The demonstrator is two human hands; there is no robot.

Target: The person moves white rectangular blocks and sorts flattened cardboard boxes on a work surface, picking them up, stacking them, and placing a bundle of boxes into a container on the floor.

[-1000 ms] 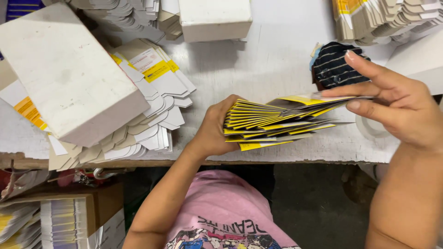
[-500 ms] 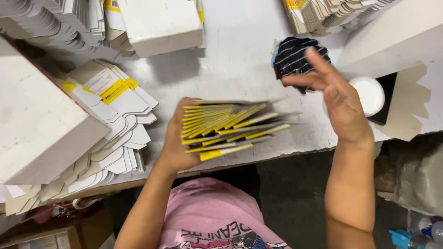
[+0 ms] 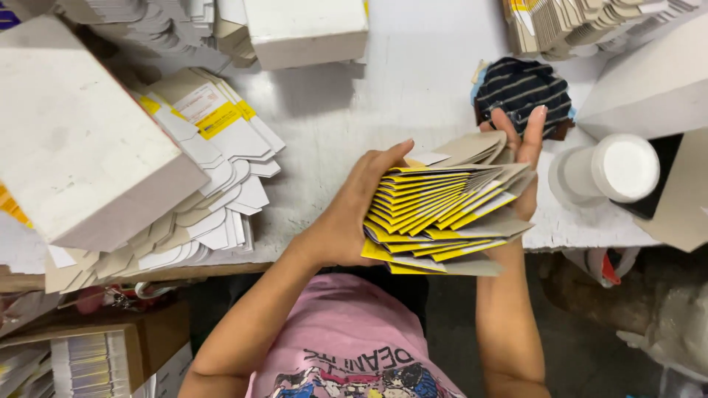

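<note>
Since the earlier frame, the right hand [image 3: 525,158] had come back from beside the dark striped cloth [image 3: 525,90] and closed in on the far end of the fanned stack of yellow and grey carton blanks [image 3: 442,214]. That hand now sat behind the stack's right edge, two fingers sticking up above the cardboard and the rest hidden, curled around the blanks. The left hand [image 3: 354,214] gripped the stack's near end at the centre of the frame, thumb on top and fingers wrapped underneath, so both hands were closed on the blanks. The stack hung just over the front edge of the white table [image 3: 413,81], tilted and splayed like a deck of cards.

At the left of the frame, a loose pile of flat white and yellow cartons [image 3: 214,177] lay partly under a large white box [image 3: 81,140]. A second white box [image 3: 306,29] stood at the top centre. More bundled cartons [image 3: 582,22] filled the upper right corner. A white roll of tape [image 3: 605,173] rested at the right, near the table edge.
</note>
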